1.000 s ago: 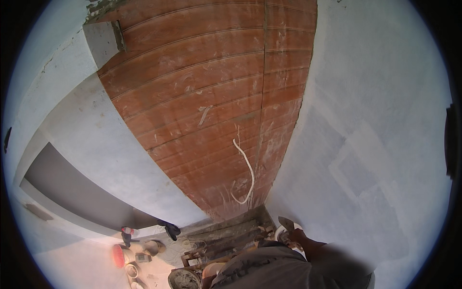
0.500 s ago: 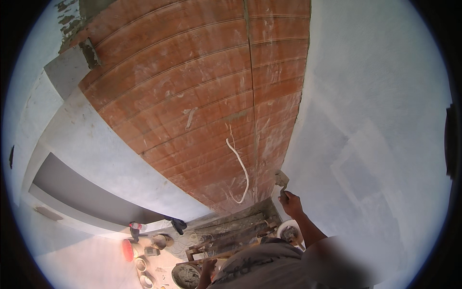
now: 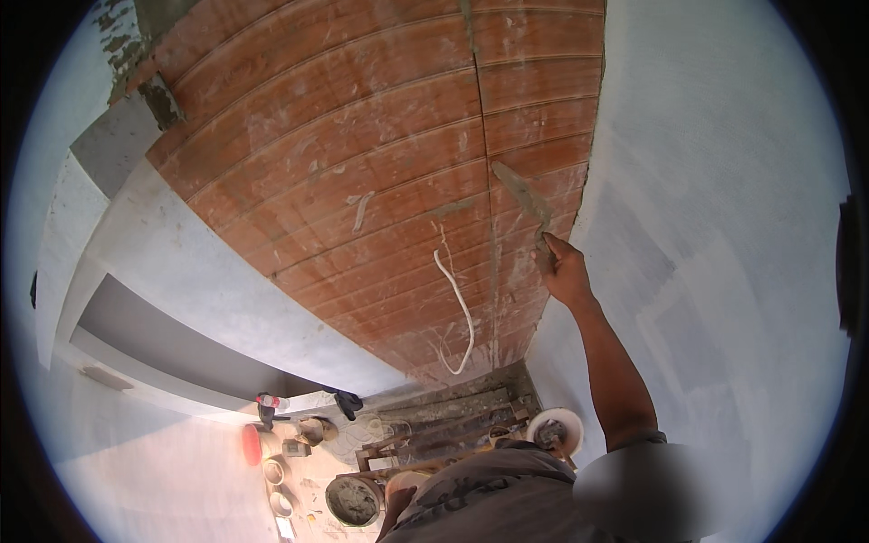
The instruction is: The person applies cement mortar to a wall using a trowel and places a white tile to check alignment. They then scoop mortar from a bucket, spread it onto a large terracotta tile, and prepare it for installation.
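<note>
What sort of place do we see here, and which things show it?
Probably a room under construction or renovation. The red wall is bare and unplastered, a loose white cable hangs against it, and the right hand holds a trowel.

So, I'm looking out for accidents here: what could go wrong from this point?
The trowel in the right hand might snag the white cable looping out from the orange wall if it swings down and left. A careless step could also knock the white bucket near the person's body.
</note>
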The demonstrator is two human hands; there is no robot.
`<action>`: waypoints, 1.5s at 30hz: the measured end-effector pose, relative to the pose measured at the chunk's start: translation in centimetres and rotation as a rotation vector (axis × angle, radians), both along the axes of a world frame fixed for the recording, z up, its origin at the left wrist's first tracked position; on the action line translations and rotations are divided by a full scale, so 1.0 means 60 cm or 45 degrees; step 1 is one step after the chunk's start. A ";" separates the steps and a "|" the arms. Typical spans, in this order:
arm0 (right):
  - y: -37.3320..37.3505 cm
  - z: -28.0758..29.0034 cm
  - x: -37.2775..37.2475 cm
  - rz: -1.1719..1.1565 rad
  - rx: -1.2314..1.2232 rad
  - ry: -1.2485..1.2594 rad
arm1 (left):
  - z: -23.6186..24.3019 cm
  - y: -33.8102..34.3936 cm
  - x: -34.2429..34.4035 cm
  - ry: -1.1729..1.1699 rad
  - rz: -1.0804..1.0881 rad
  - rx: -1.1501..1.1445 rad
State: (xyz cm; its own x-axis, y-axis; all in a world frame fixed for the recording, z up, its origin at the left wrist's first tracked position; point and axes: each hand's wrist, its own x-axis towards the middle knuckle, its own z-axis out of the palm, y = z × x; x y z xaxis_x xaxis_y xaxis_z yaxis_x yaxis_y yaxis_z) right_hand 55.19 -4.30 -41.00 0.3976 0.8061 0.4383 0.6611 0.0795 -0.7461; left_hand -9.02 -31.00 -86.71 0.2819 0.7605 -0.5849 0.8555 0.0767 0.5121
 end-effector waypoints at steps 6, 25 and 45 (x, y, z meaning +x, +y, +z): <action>-0.001 -0.018 -0.011 0.048 -0.141 0.066 | 0.034 -0.004 0.014 0.045 -0.098 0.048; -0.330 -0.602 -0.003 0.481 -1.429 -0.054 | 0.161 0.035 0.144 0.026 0.747 0.033; -0.102 -0.547 -0.324 1.593 -1.283 -0.982 | 0.122 -0.368 0.199 -0.134 1.792 -0.549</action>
State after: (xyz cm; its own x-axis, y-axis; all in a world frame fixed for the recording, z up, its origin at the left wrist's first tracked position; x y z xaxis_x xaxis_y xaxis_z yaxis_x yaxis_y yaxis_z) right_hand 35.75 -10.42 -73.79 -0.6404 0.4853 -0.5953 0.7599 0.5128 -0.3995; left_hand 2.93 -53.10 -79.39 -0.4703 0.2142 -0.8561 -0.0899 0.9534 0.2879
